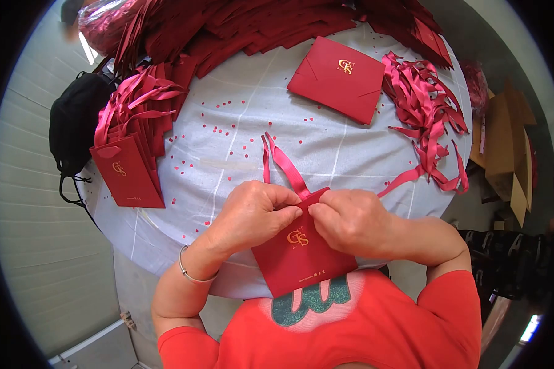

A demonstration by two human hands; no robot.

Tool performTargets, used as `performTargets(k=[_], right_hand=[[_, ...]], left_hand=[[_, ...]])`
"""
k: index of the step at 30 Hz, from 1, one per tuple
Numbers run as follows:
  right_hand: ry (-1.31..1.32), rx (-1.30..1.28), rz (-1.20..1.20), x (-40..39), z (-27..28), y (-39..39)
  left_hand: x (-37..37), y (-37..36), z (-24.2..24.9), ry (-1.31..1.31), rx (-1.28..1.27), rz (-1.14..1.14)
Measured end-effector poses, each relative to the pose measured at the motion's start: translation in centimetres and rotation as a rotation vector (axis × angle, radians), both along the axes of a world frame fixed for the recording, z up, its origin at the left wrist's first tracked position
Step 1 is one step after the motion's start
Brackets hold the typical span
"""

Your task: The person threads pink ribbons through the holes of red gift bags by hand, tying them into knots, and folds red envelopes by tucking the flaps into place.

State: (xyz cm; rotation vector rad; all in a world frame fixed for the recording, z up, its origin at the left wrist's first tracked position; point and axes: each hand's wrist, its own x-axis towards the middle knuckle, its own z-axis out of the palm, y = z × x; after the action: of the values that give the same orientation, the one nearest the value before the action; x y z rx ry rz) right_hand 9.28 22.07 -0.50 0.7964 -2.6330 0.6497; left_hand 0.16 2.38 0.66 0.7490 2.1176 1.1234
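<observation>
Both hands: you pinch the top edge of the red paper bag (298, 255) at the table's near edge.
Left hand (252, 215): fingers closed on bag.
Right hand (351, 221): closed beside ribbon handle (283, 163).
Far right: loose ribbons (425, 111).

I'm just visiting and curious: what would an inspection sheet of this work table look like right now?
Surface: round table under a pale cloth, dotted with small red paper bits.
Job's things: red paper bag with gold logo at the near edge; red ribbon handle rising from its top.
Clutter: stack of ribboned bags at the left, one flat bag at the far side, loose ribbon pile at the right, heap of flat bags at the far edge.
Hands: left hand and right hand both pinch the bag's top edge.
Cables: nothing seen.
Surroundings: black bag hanging at the left, cardboard boxes at the right.
</observation>
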Motion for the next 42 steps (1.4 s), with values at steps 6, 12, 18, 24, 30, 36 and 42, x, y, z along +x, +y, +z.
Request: performTargets(k=[6,12,18,24,30,36,42], right_hand=[[-0.15,-0.189,-0.086,-0.6,0.1,-0.4],[-0.171,-0.27,-0.094,-0.7,0.0,-0.8],[-0.312,-0.241,-0.046,-1.2,2.4,0.3],[-0.497,-0.377,-0.016,-2.9,3.1,1.8],[-0.95,-0.15,-0.051,-5.2,6.2,1.4],[-1.191,0.205,0.107,-8.6,7.3,0.4],[-1.573,0.204,0.175,-11.3,5.0,0.7]], left_hand=[[0.3,-0.1,0.0,0.095,0.032,-0.017],[0.3,-0.3,-0.3,0.141,0.06,-0.035],[0.6,-0.4,0.0,0.206,0.025,-0.029],[1.9,-0.5,-0.4,0.483,0.09,0.014],[3.1,-0.4,-0.6,0.686,0.201,0.017],[3.5,-0.7,-0.4,0.818,0.238,0.002],[4.5,-0.9,0.5,0.937,0.202,-0.049]])
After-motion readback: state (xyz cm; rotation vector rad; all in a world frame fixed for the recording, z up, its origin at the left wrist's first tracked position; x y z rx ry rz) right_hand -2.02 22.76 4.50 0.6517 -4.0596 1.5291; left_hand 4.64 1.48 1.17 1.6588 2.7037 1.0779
